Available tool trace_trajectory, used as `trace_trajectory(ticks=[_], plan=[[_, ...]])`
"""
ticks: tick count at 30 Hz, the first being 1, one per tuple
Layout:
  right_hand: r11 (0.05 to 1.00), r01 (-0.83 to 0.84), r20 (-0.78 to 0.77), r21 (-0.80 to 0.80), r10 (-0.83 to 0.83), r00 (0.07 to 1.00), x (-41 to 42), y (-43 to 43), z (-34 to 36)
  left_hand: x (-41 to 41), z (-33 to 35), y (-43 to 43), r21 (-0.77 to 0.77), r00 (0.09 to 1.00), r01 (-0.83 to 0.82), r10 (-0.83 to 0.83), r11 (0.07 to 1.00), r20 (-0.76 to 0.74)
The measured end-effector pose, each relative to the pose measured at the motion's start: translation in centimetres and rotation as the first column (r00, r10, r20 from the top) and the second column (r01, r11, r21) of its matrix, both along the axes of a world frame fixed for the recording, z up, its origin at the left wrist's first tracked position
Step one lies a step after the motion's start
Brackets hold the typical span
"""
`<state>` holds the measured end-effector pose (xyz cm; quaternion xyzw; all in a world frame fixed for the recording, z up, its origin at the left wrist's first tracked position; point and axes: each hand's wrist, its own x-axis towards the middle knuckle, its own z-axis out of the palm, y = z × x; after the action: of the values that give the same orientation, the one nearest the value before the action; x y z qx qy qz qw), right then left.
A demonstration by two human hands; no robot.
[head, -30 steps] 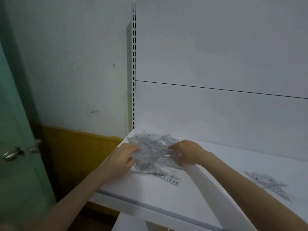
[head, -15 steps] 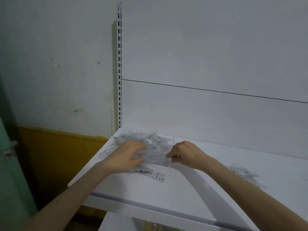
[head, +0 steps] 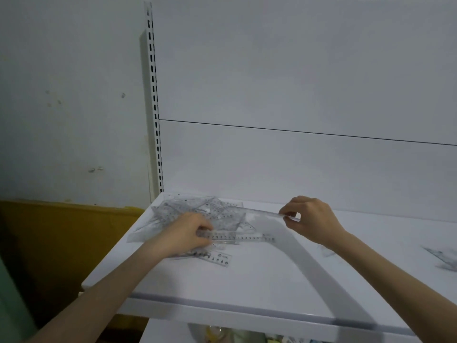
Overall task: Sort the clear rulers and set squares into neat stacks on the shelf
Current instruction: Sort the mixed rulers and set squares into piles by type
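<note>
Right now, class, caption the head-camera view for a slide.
At a white shelf, the right hand pinches one clear plastic ruler; the left hand grips a second ruler by a jumbled pile.

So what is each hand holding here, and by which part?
The left hand pinches the nearer clear ruler by its left end; the right hand pinches the farther clear ruler by its right end.

I am working in a shop or its stockroom. Indicators: a white metal retail display shelf (head: 247, 280), a slotted upright (head: 154, 107) for bracket mounting, plain back panels (head: 296, 70), and clear rulers and set squares (head: 197, 211) lying as loose stock.
</note>
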<state>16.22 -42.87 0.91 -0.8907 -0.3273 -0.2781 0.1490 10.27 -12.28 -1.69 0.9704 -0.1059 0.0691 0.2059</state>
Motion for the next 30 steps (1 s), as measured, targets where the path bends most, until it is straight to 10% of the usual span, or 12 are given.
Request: trace_trajectory(ticks=[30], plan=[[0.693,0.482,-0.618,0.536,-0.067,0.783,-4.0,-6.9,1.2,0.7,3.2,-4.1,-0.164,0.984,0.031,-0.002,0.986,0.177]])
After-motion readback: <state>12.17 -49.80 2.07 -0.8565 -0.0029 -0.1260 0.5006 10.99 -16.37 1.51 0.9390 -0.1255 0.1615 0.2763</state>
